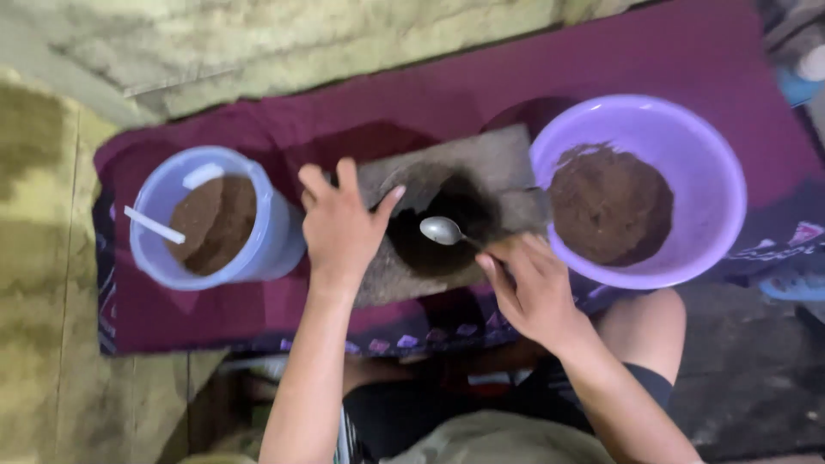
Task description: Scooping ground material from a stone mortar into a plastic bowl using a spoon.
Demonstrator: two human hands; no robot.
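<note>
Steel spoon (443, 230) pinched in right hand (534, 288), bowl end out past fingertips, over dark hollow of stone mortar (481, 167). Left hand (342, 225) open, fingers spread, palm on mortar's left edge, nothing held. Purple bowl (718, 185) w/ brown powder just right of grip. Blue tub (266, 245) w/ same powder beyond left hand. All on maroon cloth (344, 120).

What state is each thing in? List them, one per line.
Grey stone mortar block: flat on the maroon cloth, its hollow dark.
Metal spoon: held over the hollow, bowl empty.
Purple plastic basin: partly filled with brown powder.
Blue plastic tub: open, partly filled.
Left hand: steadying the block.
Right hand: gripping the spoon.
</note>
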